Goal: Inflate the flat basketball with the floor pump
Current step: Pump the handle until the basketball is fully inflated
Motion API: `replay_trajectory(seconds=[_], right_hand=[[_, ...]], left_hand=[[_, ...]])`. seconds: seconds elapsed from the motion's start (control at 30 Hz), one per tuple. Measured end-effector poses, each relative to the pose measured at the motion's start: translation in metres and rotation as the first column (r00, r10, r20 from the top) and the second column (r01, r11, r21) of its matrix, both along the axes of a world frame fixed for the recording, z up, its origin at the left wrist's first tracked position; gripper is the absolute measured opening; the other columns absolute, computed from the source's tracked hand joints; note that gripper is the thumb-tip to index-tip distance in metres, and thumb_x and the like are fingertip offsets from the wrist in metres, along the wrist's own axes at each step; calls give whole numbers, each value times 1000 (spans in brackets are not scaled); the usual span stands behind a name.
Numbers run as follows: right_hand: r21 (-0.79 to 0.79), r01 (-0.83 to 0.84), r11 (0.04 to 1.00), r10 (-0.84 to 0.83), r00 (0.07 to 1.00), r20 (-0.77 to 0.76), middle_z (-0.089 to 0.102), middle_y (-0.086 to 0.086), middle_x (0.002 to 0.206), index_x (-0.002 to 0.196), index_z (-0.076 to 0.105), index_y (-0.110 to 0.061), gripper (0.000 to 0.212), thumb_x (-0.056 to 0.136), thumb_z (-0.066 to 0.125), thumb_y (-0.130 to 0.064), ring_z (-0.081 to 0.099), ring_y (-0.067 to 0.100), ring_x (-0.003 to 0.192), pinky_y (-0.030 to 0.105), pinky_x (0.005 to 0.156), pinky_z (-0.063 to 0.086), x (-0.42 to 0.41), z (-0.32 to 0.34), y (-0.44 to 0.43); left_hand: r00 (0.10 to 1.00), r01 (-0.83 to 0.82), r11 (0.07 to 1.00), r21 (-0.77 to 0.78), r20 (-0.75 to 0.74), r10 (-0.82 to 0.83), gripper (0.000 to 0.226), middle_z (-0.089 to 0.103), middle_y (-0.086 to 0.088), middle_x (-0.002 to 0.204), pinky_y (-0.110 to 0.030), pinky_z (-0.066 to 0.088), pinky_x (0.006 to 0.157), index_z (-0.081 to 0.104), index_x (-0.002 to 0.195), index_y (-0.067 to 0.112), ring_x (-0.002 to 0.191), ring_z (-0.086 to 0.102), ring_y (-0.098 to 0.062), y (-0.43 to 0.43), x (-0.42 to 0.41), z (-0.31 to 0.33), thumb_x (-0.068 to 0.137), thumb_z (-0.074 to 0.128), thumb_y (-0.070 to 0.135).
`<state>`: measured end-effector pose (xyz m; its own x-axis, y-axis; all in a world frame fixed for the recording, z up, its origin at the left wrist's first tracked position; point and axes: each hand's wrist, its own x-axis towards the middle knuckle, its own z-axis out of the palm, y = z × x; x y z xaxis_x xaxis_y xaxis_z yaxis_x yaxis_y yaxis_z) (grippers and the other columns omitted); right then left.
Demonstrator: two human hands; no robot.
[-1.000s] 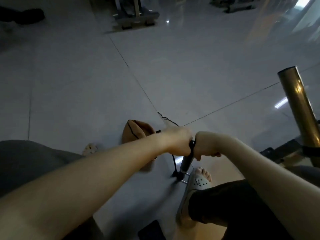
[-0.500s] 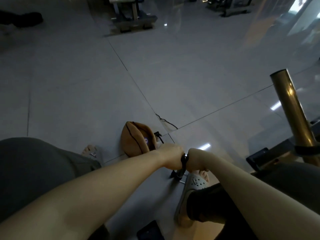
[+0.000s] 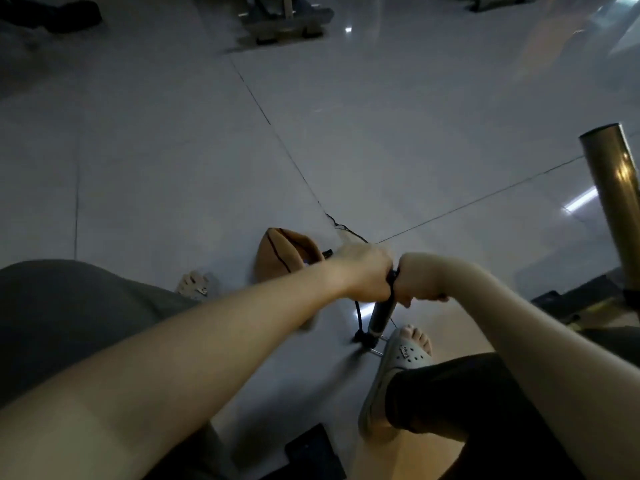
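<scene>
Risen since half a second ago: left hand (image 3: 363,275) and right hand (image 3: 417,282), fingers wrapped tight round the handle (image 3: 393,274), with the pump (image 3: 380,318) barrel roughly upright directly below them for the downstroke; ball (image 3: 284,254), flat, lies on the floor (image 3: 381,133) just beyond the left fingers.

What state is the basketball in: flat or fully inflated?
Flat: the basketball lies caved in and folded on the floor, not round.

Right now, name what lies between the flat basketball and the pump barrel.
Head view: the black hose runs between basketball and pump barrel, over bare floor.
</scene>
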<state>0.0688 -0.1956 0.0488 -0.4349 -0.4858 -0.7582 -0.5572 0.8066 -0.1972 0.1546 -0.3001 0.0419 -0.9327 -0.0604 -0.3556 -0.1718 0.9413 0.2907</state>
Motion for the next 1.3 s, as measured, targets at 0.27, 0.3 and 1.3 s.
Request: replay_trajectory(seconds=[0.27, 0.3, 1.3], right_hand=[[-92, 47, 995, -59, 989, -137, 48, 1, 66, 66, 41, -17, 22, 79, 58, -25, 54, 24, 71, 25, 54, 36, 22, -76, 20], [-85, 67, 994, -77, 989, -127, 49, 1, 66, 66, 43, -16, 21, 78, 58, -23, 55, 24, 71, 25, 55, 38, 23, -74, 20], [-65, 77, 995, -80, 996, -37, 52, 4, 62, 64, 48, -13, 19, 77, 62, -16, 54, 23, 64, 26, 54, 42, 23, -69, 18]], left_hand=[[998, 25, 999, -38, 56, -23, 7, 56, -2, 72, -32, 42, 62, 54, 74, 20, 70, 60, -26, 17, 12, -68, 78, 60, 22], [997, 38, 999, -39, 70, -35, 3, 59, -3, 76, -32, 43, 62, 57, 79, 18, 72, 60, -25, 17, 12, -64, 79, 60, 21], [997, 51, 997, -51, 54, -48, 13, 55, 0, 70, -33, 46, 61, 52, 70, 22, 67, 58, -24, 15, 12, -65, 79, 60, 27]])
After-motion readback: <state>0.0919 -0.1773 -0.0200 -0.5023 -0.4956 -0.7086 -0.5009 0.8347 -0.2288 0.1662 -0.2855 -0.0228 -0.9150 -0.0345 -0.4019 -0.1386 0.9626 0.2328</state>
